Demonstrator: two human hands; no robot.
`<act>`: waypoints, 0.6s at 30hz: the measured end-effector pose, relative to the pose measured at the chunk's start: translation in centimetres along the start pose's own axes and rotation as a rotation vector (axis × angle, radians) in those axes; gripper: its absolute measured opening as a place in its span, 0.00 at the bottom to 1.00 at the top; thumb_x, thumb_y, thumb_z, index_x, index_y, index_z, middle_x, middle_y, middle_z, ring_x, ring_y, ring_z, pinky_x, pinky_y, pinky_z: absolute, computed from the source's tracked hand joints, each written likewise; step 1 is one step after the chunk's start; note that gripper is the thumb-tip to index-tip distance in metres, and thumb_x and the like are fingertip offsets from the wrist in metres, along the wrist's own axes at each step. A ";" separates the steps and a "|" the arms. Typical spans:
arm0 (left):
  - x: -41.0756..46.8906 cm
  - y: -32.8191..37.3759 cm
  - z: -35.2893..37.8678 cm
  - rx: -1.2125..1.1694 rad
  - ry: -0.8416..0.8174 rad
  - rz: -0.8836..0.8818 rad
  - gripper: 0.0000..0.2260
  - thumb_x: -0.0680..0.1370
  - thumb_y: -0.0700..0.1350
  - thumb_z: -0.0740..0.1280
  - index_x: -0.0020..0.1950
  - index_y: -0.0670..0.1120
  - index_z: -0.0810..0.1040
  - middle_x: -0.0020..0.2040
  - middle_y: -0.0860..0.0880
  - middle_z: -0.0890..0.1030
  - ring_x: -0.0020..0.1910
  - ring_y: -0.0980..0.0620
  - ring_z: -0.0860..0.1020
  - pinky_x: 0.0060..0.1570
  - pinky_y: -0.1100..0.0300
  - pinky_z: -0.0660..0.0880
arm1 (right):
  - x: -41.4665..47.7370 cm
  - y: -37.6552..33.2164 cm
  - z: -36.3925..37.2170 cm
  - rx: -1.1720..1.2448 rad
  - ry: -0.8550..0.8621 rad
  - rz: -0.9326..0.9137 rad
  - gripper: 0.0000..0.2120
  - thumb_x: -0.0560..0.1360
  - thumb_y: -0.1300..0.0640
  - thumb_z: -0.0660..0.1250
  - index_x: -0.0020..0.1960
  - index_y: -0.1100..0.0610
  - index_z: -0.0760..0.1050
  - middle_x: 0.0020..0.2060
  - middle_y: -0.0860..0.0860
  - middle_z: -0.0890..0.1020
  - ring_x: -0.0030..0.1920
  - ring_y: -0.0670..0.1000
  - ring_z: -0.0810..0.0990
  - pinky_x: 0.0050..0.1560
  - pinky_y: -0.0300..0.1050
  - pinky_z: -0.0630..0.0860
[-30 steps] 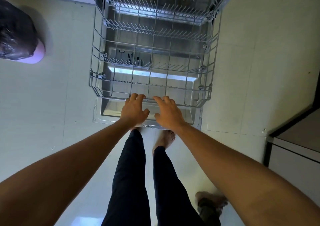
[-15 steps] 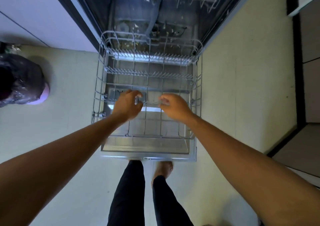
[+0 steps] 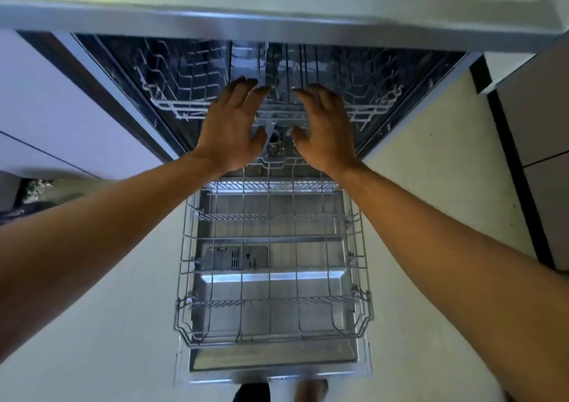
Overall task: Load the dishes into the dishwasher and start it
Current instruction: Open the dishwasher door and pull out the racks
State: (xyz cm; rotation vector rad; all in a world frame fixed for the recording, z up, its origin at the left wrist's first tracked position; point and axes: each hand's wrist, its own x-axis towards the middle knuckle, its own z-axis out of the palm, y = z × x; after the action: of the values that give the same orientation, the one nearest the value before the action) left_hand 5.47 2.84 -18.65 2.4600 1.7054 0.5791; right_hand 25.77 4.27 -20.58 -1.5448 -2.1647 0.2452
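Observation:
The dishwasher stands open, its steel door (image 3: 271,361) folded flat to the floor. An empty grey wire lower rack (image 3: 360,303) is pulled out over the door. Inside the tub sits the upper wire rack (image 3: 181,106), also empty as far as I see. My left hand (image 3: 231,124) and my right hand (image 3: 323,124) reach side by side to the front middle of the upper rack, fingers spread and nearly straight, fingertips at its front wires. Neither hand holds anything. No dishes are in view.
A countertop edge (image 3: 277,22) overhangs the dishwasher. Pale cabinet fronts (image 3: 61,102) stand at the left, more cabinets (image 3: 542,130) at the right. Light floor tiles (image 3: 431,161) flank the door. My feet (image 3: 311,391) stand just behind the door's edge.
Both hands let go of the lower rack, which stays pulled out, and moved up and forward to the upper rack. My view tilted upward toward the counter.

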 end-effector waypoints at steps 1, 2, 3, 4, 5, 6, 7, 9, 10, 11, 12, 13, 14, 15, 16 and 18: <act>1.1 -0.8 0.1 0.026 -0.055 -0.038 0.30 0.74 0.49 0.66 0.75 0.43 0.65 0.72 0.40 0.69 0.73 0.38 0.65 0.70 0.44 0.66 | 0.9 0.1 0.2 -0.055 -0.059 -0.012 0.32 0.74 0.53 0.72 0.75 0.55 0.67 0.72 0.59 0.70 0.73 0.62 0.66 0.71 0.58 0.66; 2.0 -1.7 0.4 0.036 -0.136 -0.098 0.32 0.75 0.50 0.67 0.77 0.44 0.63 0.74 0.40 0.67 0.75 0.38 0.63 0.72 0.43 0.63 | 1.8 0.2 0.6 -0.109 -0.139 -0.007 0.33 0.74 0.51 0.72 0.77 0.54 0.65 0.75 0.58 0.67 0.75 0.62 0.64 0.74 0.59 0.62; 2.5 -2.7 0.9 0.058 -0.228 -0.163 0.33 0.75 0.51 0.68 0.78 0.45 0.61 0.75 0.41 0.66 0.75 0.39 0.62 0.74 0.43 0.60 | 2.3 0.3 1.1 -0.173 -0.226 0.006 0.35 0.75 0.49 0.71 0.78 0.52 0.62 0.76 0.57 0.65 0.76 0.61 0.61 0.76 0.61 0.57; 2.6 -3.4 1.4 0.113 -0.311 -0.202 0.34 0.76 0.53 0.68 0.78 0.46 0.60 0.75 0.41 0.66 0.75 0.39 0.62 0.74 0.43 0.58 | 2.4 0.4 1.6 -0.238 -0.294 0.018 0.36 0.75 0.46 0.70 0.79 0.50 0.60 0.77 0.56 0.64 0.77 0.60 0.60 0.77 0.62 0.53; 2.4 -4.1 2.1 0.186 -0.362 -0.201 0.33 0.75 0.55 0.68 0.77 0.48 0.61 0.74 0.41 0.68 0.73 0.39 0.65 0.74 0.43 0.58 | 2.4 0.4 2.2 -0.287 -0.330 0.034 0.36 0.75 0.45 0.69 0.79 0.49 0.58 0.76 0.55 0.65 0.76 0.59 0.61 0.77 0.63 0.50; 2.2 -4.6 2.6 0.251 -0.378 -0.177 0.32 0.75 0.57 0.67 0.76 0.49 0.62 0.71 0.42 0.71 0.71 0.39 0.67 0.73 0.43 0.59 | 2.4 0.5 2.7 -0.317 -0.340 0.047 0.36 0.75 0.44 0.68 0.79 0.48 0.57 0.75 0.54 0.66 0.75 0.59 0.62 0.77 0.63 0.48; 1.9 -4.9 3.2 0.283 -0.366 -0.156 0.31 0.75 0.59 0.67 0.74 0.49 0.64 0.69 0.42 0.73 0.69 0.39 0.69 0.71 0.43 0.60 | 2.3 0.4 3.0 -0.330 -0.335 0.060 0.36 0.75 0.43 0.68 0.79 0.47 0.57 0.73 0.53 0.67 0.74 0.59 0.63 0.76 0.63 0.47; 1.7 -4.8 3.6 0.270 -0.308 -0.148 0.28 0.76 0.62 0.64 0.71 0.49 0.67 0.65 0.43 0.75 0.65 0.39 0.71 0.66 0.44 0.63 | 2.3 0.1 3.2 -0.333 -0.309 0.086 0.35 0.74 0.43 0.67 0.78 0.48 0.59 0.70 0.53 0.70 0.72 0.59 0.65 0.76 0.63 0.47; 1.9 -4.7 3.7 0.257 -0.285 -0.157 0.26 0.77 0.63 0.62 0.69 0.48 0.69 0.63 0.43 0.75 0.64 0.39 0.71 0.65 0.45 0.64 | 2.4 0.0 3.3 -0.329 -0.298 0.104 0.33 0.75 0.43 0.67 0.76 0.48 0.61 0.68 0.54 0.71 0.71 0.59 0.66 0.76 0.63 0.47; 2.0 -4.6 3.6 0.239 -0.276 -0.168 0.25 0.78 0.63 0.60 0.68 0.48 0.70 0.63 0.43 0.76 0.64 0.40 0.72 0.63 0.45 0.64 | 2.6 -0.2 3.3 -0.324 -0.287 0.118 0.31 0.75 0.42 0.66 0.75 0.49 0.63 0.67 0.54 0.72 0.70 0.60 0.66 0.76 0.63 0.48; 2.1 -4.6 3.6 0.217 -0.269 -0.173 0.24 0.79 0.63 0.59 0.67 0.48 0.72 0.62 0.43 0.77 0.64 0.40 0.72 0.62 0.45 0.64 | 2.7 -0.2 3.2 -0.321 -0.284 0.135 0.29 0.76 0.41 0.66 0.74 0.49 0.64 0.66 0.54 0.73 0.69 0.60 0.67 0.75 0.62 0.50; 2.3 -4.6 3.6 0.195 -0.260 -0.174 0.23 0.80 0.63 0.58 0.66 0.49 0.73 0.62 0.43 0.78 0.64 0.40 0.73 0.62 0.46 0.65 | 2.8 -0.3 3.2 -0.321 -0.284 0.144 0.28 0.76 0.40 0.65 0.72 0.48 0.66 0.66 0.54 0.73 0.69 0.60 0.68 0.75 0.61 0.51; 2.4 -4.7 3.5 0.176 -0.252 -0.177 0.22 0.80 0.63 0.56 0.65 0.49 0.74 0.61 0.44 0.79 0.64 0.40 0.73 0.62 0.46 0.65 | 2.9 -0.3 3.2 -0.326 -0.287 0.144 0.27 0.76 0.39 0.64 0.71 0.48 0.66 0.65 0.53 0.74 0.68 0.59 0.68 0.74 0.61 0.53; 2.3 -4.8 3.5 0.157 -0.252 -0.185 0.22 0.81 0.63 0.55 0.64 0.49 0.74 0.61 0.44 0.79 0.64 0.40 0.73 0.62 0.46 0.65 | 2.8 -0.3 3.0 -0.330 -0.293 0.140 0.26 0.76 0.39 0.64 0.71 0.48 0.67 0.65 0.53 0.74 0.68 0.59 0.69 0.74 0.60 0.55; 2.3 -4.8 3.4 0.147 -0.253 -0.192 0.23 0.81 0.64 0.55 0.64 0.50 0.75 0.61 0.44 0.80 0.64 0.40 0.73 0.62 0.46 0.64 | 2.8 -0.3 2.8 -0.327 -0.300 0.138 0.26 0.76 0.39 0.64 0.70 0.48 0.67 0.65 0.53 0.74 0.68 0.59 0.69 0.74 0.60 0.56; 2.2 -4.7 3.5 0.141 -0.262 -0.205 0.23 0.81 0.64 0.54 0.64 0.50 0.75 0.61 0.45 0.80 0.64 0.40 0.73 0.62 0.46 0.64 | 2.6 -0.4 2.4 -0.306 -0.309 0.153 0.25 0.76 0.41 0.65 0.70 0.48 0.68 0.65 0.52 0.75 0.68 0.59 0.69 0.74 0.59 0.56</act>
State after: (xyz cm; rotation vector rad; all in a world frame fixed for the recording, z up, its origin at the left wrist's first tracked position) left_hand 3.26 7.10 -22.62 2.2836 1.9099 0.1130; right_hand 23.63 6.80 -21.85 -1.9584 -2.4096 0.2217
